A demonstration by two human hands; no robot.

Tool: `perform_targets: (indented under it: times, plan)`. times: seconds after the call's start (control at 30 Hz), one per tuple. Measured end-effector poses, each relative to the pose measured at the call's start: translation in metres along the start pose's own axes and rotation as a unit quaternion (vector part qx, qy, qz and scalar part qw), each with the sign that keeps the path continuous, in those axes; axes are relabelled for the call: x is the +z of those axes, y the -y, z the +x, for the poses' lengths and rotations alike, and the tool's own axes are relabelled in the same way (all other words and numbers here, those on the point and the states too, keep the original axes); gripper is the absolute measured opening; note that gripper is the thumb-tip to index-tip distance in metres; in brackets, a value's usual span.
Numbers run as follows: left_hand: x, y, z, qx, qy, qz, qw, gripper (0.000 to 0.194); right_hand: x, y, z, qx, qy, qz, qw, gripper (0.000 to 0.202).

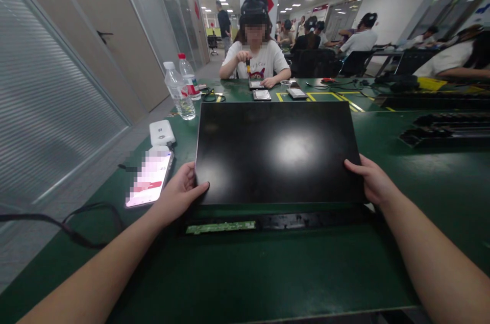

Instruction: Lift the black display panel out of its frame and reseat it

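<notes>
Black and glossy, the panel (264,160) is held over the near part of the desk (287,270), its broad face turned toward the wearer and bearing two pale reflections. Left hand (186,189): pinching the panel's left edge near the lower corner, thumb on the face, fingers curled at the side. Right hand (373,179): pinching the opposite edge, thumb likewise on the face, fingers partly hidden behind. Just below the panel's lower edge, a dark strip (294,221) lies on the desk, with a green board (221,227) along its left part; whether panel and strip touch cannot be told. Beside the left forearm lies a lit phone (153,181), its screen partly pixelated; behind it sits a white box (162,133). A black cable (82,237) runs in from the left. Farther back stand two clear bottles, one white-capped (179,93), one red-capped (190,79). Beyond the panel, two drives, one central (262,95) and one to its right (297,93), rest near a clear cup (285,84); a seated co-worker (268,61) holds a yellow-and-black tool (248,66) above another drive (255,84). Dark rails (447,127) lie at right.
</notes>
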State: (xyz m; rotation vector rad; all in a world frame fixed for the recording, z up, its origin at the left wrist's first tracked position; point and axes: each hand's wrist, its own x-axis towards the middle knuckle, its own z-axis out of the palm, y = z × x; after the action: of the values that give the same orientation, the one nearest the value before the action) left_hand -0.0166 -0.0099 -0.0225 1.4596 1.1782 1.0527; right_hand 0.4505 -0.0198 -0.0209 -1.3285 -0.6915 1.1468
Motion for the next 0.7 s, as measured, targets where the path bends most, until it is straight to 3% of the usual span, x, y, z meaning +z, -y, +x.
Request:
perform_targets:
  times: [0.33,0.57,0.7]
  plan:
    - [0.0029,-0.0066,-0.0020,-0.002,0.025,-0.023,0.999,0.073,0.0018,0.0019,-0.0012,0.013,0.000,-0.006,1.000,0.044]
    - [0.0032,-0.0078,-0.0033,-0.021,0.023,-0.005,1.000,0.070,0.0009,0.0028,-0.0022,0.024,-0.001,-0.025,0.999,0.050]
    - [0.0053,-0.0081,-0.0044,-0.006,0.025,-0.014,1.000,0.081,-0.0031,0.0014,-0.0002,0.034,0.013,-0.043,0.998,0.053]
